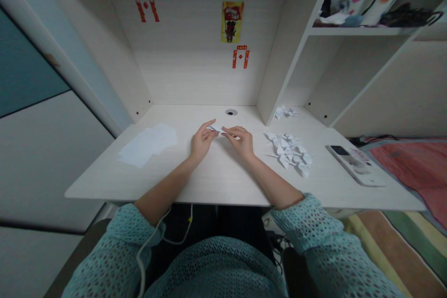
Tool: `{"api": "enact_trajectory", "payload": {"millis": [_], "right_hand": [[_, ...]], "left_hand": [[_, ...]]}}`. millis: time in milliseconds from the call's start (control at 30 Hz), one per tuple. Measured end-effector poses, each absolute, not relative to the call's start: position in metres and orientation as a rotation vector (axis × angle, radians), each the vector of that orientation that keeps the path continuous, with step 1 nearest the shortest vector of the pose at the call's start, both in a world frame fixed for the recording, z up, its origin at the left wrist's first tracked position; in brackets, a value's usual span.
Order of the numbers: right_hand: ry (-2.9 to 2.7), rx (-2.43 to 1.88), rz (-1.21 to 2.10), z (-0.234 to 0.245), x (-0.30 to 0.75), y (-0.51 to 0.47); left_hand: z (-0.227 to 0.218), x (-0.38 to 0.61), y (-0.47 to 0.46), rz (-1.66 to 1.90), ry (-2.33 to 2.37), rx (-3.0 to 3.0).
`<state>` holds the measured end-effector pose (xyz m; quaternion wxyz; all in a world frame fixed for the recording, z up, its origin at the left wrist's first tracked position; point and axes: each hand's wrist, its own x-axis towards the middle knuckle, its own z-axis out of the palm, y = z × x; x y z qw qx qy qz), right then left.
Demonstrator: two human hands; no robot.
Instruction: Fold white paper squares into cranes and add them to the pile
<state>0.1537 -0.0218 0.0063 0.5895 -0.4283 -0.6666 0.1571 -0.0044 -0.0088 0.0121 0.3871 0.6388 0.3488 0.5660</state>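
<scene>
A small folded piece of white paper [217,127] is held between both hands above the middle of the desk. My left hand [202,138] pinches its left side between thumb and fingers. My right hand [241,139], with a ring on one finger, grips the right side with thumb and fingertips. Fingers cover part of the paper, so its full shape is hidden. On the desk to the left lies a spread of flat white paper sheets [148,144]. To the right sits a pile of folded white paper figures [289,151], pointed like small birds.
More folded paper figures [285,111] lie under the shelf at the back right. A white phone-shaped object [356,165] rests near the right end of the desk [216,181]. An upright partition [291,51] stands behind the pile. A white cable [141,260] hangs by my left sleeve.
</scene>
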Motion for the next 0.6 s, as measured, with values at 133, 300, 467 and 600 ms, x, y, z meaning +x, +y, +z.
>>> {"api": "enact_trajectory", "payload": {"millis": [133, 300, 467, 600], "right_hand": [[-1.543, -0.967, 0.401, 0.010, 0.152, -0.024], [-1.527, -0.903, 0.595, 0.014, 0.150, -0.024], [-1.436, -0.903, 0.711, 0.010, 0.153, -0.018], [-1.438, -0.898, 0.731, 0.010, 0.155, -0.016]], "left_hand": [[0.010, -0.006, -0.005, 1.434, 0.871, 1.628], [0.014, -0.007, -0.007, 1.444, 0.895, 1.628], [0.018, -0.006, -0.008, 1.419, 0.883, 1.575], [0.023, -0.006, -0.010, 1.391, 0.907, 1.537]]}}
